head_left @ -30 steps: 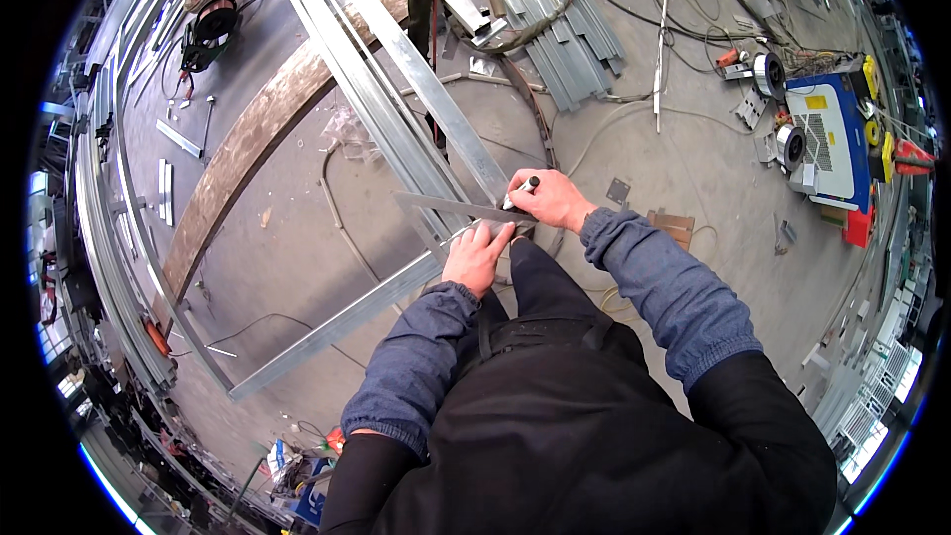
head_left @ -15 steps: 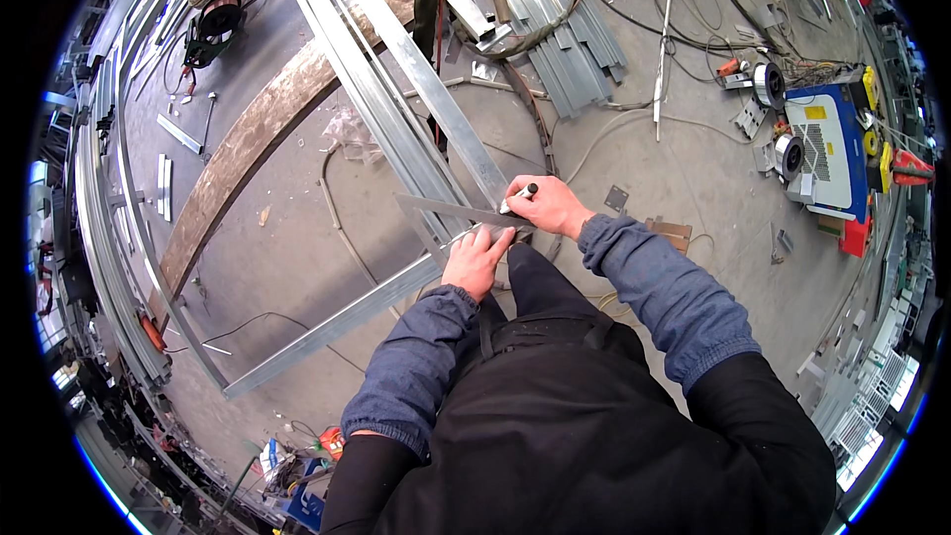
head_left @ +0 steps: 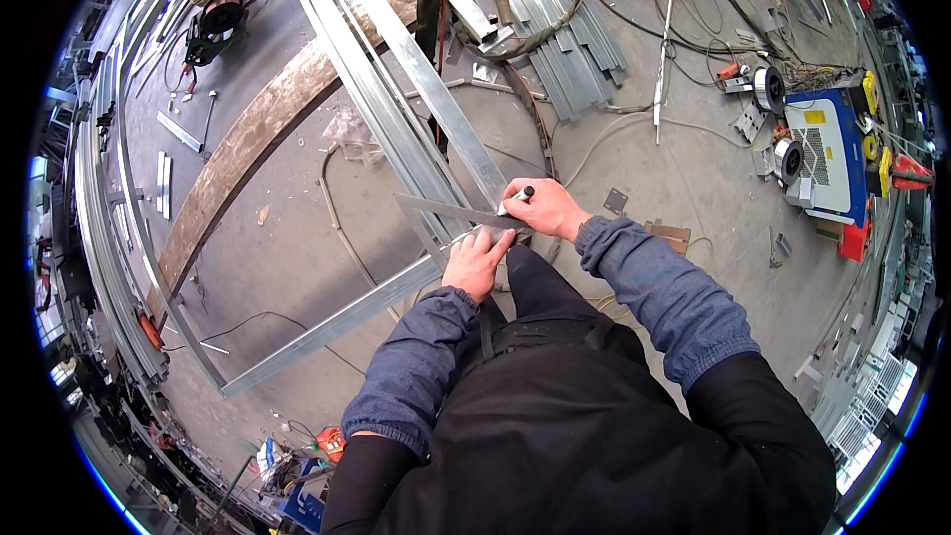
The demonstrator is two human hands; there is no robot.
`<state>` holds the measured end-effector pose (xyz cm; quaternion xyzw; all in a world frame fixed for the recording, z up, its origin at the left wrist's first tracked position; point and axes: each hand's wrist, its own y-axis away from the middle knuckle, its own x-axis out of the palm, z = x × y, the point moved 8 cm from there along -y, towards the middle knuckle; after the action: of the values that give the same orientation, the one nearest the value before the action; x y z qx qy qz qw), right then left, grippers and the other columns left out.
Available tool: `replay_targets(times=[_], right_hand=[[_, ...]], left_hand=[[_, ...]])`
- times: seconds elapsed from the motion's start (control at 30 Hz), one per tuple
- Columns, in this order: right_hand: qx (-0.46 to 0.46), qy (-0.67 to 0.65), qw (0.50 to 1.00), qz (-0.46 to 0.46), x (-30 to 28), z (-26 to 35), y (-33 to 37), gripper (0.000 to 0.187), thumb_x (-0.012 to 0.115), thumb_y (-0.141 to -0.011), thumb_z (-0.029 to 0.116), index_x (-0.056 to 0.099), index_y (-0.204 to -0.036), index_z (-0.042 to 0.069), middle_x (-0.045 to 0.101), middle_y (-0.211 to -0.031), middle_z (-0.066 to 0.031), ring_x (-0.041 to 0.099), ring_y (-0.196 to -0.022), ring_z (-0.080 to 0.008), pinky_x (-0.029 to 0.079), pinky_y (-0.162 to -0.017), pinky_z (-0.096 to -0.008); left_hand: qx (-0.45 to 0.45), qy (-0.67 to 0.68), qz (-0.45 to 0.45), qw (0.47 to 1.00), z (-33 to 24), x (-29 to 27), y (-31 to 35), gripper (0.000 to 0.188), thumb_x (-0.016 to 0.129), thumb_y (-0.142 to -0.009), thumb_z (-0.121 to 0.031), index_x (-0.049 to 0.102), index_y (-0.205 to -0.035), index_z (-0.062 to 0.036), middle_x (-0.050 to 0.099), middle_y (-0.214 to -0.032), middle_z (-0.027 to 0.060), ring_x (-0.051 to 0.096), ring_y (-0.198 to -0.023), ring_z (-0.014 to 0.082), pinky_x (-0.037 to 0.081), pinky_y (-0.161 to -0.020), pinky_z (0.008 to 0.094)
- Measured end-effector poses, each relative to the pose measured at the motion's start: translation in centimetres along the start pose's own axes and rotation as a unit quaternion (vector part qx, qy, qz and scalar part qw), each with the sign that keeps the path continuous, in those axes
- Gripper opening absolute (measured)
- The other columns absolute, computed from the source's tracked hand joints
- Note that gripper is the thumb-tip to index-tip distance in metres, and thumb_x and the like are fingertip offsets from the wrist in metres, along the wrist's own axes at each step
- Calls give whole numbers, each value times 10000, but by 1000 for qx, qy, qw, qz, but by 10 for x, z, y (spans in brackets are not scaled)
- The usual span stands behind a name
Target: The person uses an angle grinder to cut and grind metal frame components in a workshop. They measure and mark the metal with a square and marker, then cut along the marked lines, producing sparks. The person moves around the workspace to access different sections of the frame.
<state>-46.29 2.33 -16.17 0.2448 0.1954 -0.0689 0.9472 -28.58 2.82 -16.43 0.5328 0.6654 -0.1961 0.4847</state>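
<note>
My right hand point(head_left: 555, 206) is closed round a white marker pen point(head_left: 512, 200) with a black end; its tip is down at a thin metal set square point(head_left: 451, 209). The near edge of the set square is held by my left hand point(head_left: 474, 266), fingers pressing down on it. Beneath both hands lie the near ends of long silver metal profiles point(head_left: 454, 122) that stretch away to the upper left. My fingers partly hide the set square and the profile ends.
A crosswise metal profile point(head_left: 332, 325) runs to the lower left. Beyond it lies a curved rusty beam point(head_left: 260, 117). Corrugated sheets point(head_left: 565, 45), a wire spool point(head_left: 220, 15) and cables point(head_left: 634, 119) lie on the floor. A blue and white machine point(head_left: 827, 154) stands at right.
My right hand and the marker pen have shifted very slightly; the pen leans a little differently. My left hand stays on the set square.
</note>
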Motion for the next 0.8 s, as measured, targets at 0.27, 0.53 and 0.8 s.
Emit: replay_targets(times=[0.27,0.53,0.8], right_hand=[[-8,3,1000,8,3,-1,-2,299,652,-893,346,757,-1023,98,747,-855,-134,710,-794,-314,548,-746,-407],[-14,41,998,44,5,6,-4,293,660,-876,345,750,-1022,107,759,-911,-153,716,-858,-350,555,-790,-425],[-69,104,989,82,-2,2,-1,276,652,-851,306,753,-1019,112,737,-916,-170,703,-900,-385,554,-802,-459]], left_hand=[[15,1,-31,999,-1,-3,0,691,620,-861,-87,530,-1536,-201,559,-1070,96,570,-1047,312,479,-931,451],[13,4,-30,999,-2,-5,0,692,619,-859,-85,531,-1536,-198,559,-1071,99,570,-1051,314,479,-933,451],[13,6,-40,999,-2,-6,0,677,620,-858,-90,547,-1522,-197,555,-1065,97,572,-1050,318,481,-938,457]])
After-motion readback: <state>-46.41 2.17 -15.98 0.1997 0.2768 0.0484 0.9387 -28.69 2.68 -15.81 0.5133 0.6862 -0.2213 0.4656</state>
